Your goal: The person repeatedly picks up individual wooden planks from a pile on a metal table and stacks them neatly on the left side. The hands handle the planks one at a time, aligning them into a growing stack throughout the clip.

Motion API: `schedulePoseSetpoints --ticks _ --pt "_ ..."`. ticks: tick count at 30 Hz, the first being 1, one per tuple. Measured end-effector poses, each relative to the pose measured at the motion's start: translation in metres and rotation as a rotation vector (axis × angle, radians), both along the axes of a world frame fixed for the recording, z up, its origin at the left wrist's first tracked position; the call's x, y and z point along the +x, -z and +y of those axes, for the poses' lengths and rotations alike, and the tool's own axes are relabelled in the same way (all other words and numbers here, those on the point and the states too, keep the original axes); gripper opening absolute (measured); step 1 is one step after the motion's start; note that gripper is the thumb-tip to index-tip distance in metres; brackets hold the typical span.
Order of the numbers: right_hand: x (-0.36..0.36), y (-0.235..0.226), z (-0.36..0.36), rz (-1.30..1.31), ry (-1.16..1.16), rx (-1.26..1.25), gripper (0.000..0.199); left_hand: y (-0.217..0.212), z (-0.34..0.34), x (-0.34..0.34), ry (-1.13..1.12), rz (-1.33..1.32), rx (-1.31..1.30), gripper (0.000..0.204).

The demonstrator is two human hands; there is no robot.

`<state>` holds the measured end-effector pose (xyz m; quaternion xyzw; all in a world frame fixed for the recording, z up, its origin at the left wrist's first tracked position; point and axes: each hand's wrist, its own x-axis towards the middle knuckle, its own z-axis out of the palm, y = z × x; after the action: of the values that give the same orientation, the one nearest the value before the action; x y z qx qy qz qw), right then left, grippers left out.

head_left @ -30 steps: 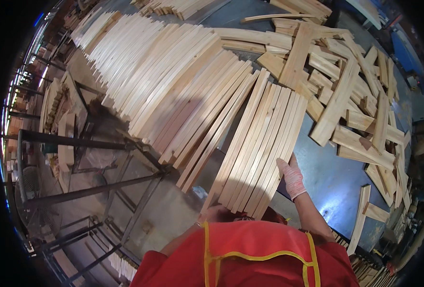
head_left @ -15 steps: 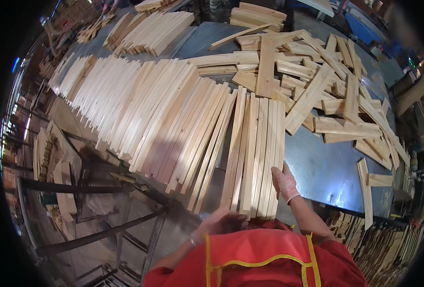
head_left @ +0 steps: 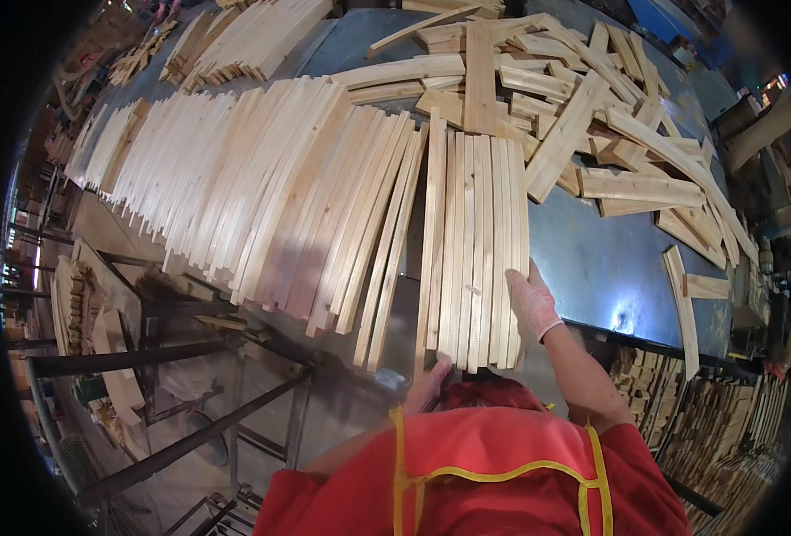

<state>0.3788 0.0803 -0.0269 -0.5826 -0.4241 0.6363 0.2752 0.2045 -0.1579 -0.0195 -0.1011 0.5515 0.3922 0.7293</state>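
A row of pale wooden slats (head_left: 478, 259) stands side by side at the near edge of the metal table, their near ends toward me. My gloved right hand (head_left: 533, 304) lies against the outer right side of this row, fingers stretched along it. At the near left corner, my left hand (head_left: 429, 384) touches the slat ends with its fingers straight; part of it is hidden by its angle and my red clothing. A narrow gap divides these slats from a longer row of wooden slats (head_left: 297, 205) on the left.
Loose boards (head_left: 641, 188) lie in a jumbled heap on the metal table (head_left: 583, 268) at the right. A metal frame (head_left: 190, 438) stands at the lower left. Stacked wood pieces (head_left: 681, 420) fill the lower right, and another slat stack (head_left: 257, 45) sits farther back.
The slats by my hands have come together into a tighter, more even row. My left hand has moved from under their ends to the left corner. The view has shifted slightly.
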Motion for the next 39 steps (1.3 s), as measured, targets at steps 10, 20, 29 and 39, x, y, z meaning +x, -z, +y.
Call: schedulePoseSetpoints --ticks 10,20,29,39 --pt "0.010 0.006 0.007 -0.194 -0.096 0.034 0.083 0.053 0.010 0.019 -0.277 0.012 -0.002 0.077" --pt "0.032 0.024 0.030 -0.211 -0.348 0.128 0.091 -0.094 0.045 0.002 -0.377 0.052 0.539 0.049" --pt "0.063 -0.028 0.034 0.008 -0.374 0.014 0.090 -0.109 0.066 0.000 -0.211 0.216 0.482 0.065" --pt "0.095 -0.030 0.021 0.197 -0.235 0.114 0.080 -0.102 0.052 0.028 -0.314 -0.362 0.817 0.101"
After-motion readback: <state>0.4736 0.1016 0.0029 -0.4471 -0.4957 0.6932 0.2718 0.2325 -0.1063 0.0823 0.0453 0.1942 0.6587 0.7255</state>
